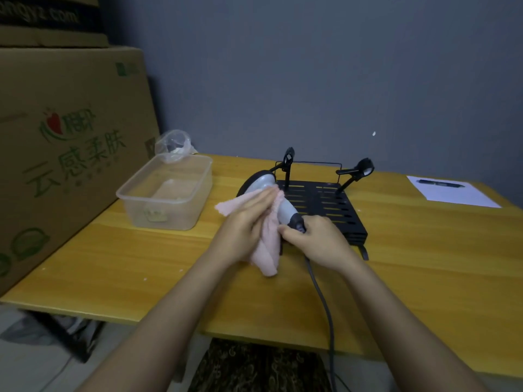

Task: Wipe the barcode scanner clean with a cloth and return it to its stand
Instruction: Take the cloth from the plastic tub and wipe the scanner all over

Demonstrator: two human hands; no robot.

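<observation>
The barcode scanner (264,181) is grey with a black rim and a grey handle, held tilted above the yellow table (141,258). My right hand (317,239) grips the dark lower end of its handle, where the grey cable (322,304) leaves. My left hand (246,222) presses a pink cloth (267,250) flat against the scanner's body, with part of the cloth hanging below. Behind stands the black slotted stand (325,205) with two upright clip arms, one to the left (288,162) and one to the right (359,172).
A clear plastic tub (167,193) with a crumpled plastic bag (172,144) behind it sits at the table's left. Large cardboard boxes (62,154) rise at the far left. A white sheet (452,193) with a black pen (441,183) lies at the back right.
</observation>
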